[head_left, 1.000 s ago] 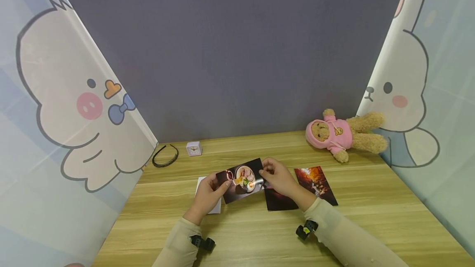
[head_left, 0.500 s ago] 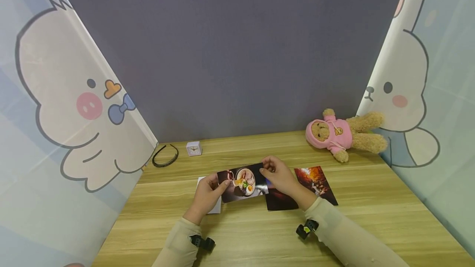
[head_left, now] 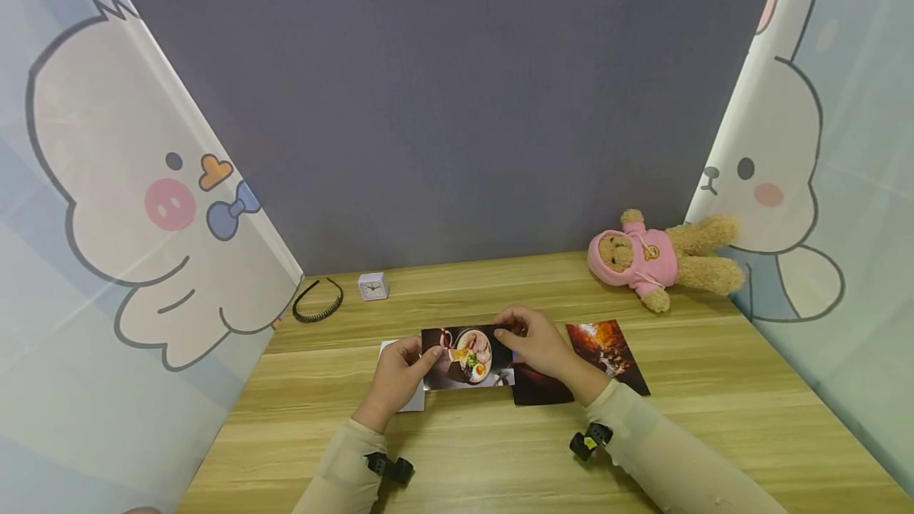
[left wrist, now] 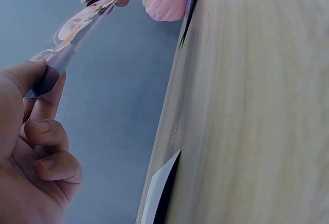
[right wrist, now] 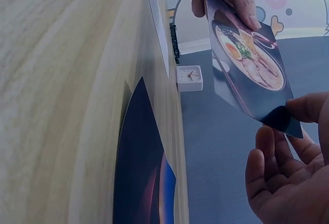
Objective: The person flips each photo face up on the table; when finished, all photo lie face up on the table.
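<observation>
A glossy photo of a ramen bowl is held up between both hands, above the table. My left hand pinches its left edge, thumb on the printed face and fingers behind. At the upper right corner my right hand pinches it the same way. In the right wrist view the printed noodle bowl on the photo faces that camera. Under the left hand lies a white sheet, partly covered by the hand and photo. A dark photo lies below the right hand, partly hidden by it.
An autumn-coloured photo lies right of the right forearm. Toward the back of the wooden table are a black headband, a small white clock and a teddy bear in a pink hoodie. A grey panel stands behind.
The ramen photo has turned from a tilt, right side high, to nearly level, its right end coming down. Both hands keep their hold; the right hand has shifted slightly left.
</observation>
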The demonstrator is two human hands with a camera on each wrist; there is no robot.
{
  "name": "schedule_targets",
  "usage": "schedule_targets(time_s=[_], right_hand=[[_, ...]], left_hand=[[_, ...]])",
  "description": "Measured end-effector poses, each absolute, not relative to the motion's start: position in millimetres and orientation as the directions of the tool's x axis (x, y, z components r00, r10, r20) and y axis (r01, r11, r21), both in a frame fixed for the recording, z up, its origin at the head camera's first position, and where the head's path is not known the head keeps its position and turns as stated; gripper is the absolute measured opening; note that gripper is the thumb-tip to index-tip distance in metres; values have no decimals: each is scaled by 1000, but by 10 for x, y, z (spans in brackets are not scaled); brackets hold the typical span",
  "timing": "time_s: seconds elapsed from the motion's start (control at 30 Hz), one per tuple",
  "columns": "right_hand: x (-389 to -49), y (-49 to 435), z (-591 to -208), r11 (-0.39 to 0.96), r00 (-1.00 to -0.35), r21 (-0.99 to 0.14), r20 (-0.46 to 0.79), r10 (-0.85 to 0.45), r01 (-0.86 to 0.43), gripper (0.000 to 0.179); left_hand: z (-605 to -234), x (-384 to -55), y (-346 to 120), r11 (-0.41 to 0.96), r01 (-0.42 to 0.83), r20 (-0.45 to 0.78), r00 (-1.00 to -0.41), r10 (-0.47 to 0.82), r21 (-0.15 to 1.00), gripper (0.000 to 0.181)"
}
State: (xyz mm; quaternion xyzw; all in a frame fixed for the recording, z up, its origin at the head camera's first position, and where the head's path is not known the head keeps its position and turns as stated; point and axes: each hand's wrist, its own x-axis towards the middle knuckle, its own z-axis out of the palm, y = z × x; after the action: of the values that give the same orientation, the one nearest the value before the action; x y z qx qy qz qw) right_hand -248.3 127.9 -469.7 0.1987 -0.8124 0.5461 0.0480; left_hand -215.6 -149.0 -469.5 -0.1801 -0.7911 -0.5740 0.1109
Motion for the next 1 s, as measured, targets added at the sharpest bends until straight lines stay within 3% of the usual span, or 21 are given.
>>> schedule_targets(time_s=[0.27,0.5,1.0], right_hand=[[-2455,1254,-4686,346,-914,-862,268,-306,-369,14],[-2452,1252,-4677,349,-910,-858,273,-311,-376,14],[-2446,1255,-4688,379,-901,-836,272,-339,-395,11]], left_hand=[[-4698,-2154,-1487,307,419,390,-908,153,854,15],[-4692,-2150,-1485,341,446,420,-895,150,828,29],[-4729,-2159,-1483,324,428,413,-903,116,844,23]])
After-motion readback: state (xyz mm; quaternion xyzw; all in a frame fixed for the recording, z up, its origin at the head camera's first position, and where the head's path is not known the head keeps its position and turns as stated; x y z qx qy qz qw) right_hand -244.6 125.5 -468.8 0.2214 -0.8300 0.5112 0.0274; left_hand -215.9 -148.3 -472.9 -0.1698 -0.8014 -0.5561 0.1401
